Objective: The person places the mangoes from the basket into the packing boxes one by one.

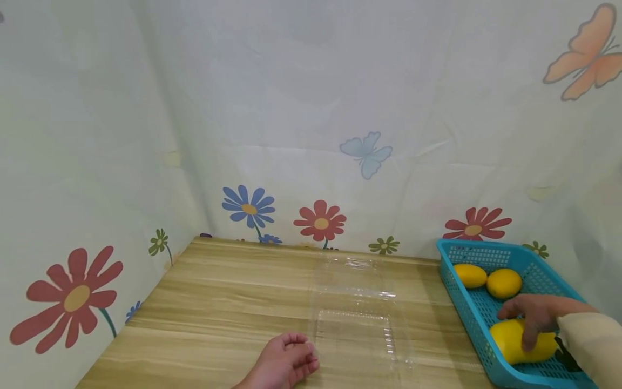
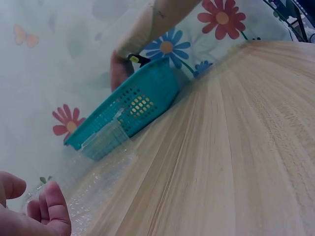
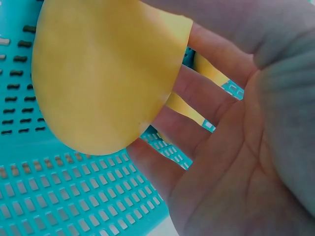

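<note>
At the right, my right hand reaches into a blue plastic basket and grips a large, smooth yellow mango. In the right wrist view the fingers lie along one side of the mango. Two smaller yellow fruits, one oval and one rounder, lie behind it. A clear plastic clamshell box lies opened out on the table. My left hand is at its left edge, fingers loosely bent. Thumb and fingers stand apart in the left wrist view; whether they touch the box is unclear.
The wood-grain table carries both box and basket. A pale cloth wall printed with flowers and butterflies rises behind the table and at its left side. The basket stands close to the back wall, to the right of the box.
</note>
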### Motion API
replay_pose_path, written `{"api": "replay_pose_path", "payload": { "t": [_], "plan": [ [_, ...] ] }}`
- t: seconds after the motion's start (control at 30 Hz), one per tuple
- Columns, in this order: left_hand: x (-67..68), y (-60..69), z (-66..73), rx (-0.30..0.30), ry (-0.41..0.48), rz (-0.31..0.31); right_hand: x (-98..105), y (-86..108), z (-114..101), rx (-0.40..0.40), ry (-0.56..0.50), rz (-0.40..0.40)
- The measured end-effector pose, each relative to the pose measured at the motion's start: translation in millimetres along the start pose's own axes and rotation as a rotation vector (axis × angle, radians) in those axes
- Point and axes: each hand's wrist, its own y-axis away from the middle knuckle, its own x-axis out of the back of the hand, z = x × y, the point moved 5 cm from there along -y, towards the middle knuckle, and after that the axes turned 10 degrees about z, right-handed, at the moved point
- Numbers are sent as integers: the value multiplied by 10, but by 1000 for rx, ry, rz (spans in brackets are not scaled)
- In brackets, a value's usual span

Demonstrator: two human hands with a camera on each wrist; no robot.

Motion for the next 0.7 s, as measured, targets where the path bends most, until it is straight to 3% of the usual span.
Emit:
{"api": "replay_pose_path", "payload": {
  "t": [0.43,0.7],
  "plan": [
    [-2,-18,-27,13,35,-5,-34,-26,57,-54,18,-30],
    [-4,-24,-3,20,40,-11,-41,-188,306,-52,33,-118]
  ]
}}
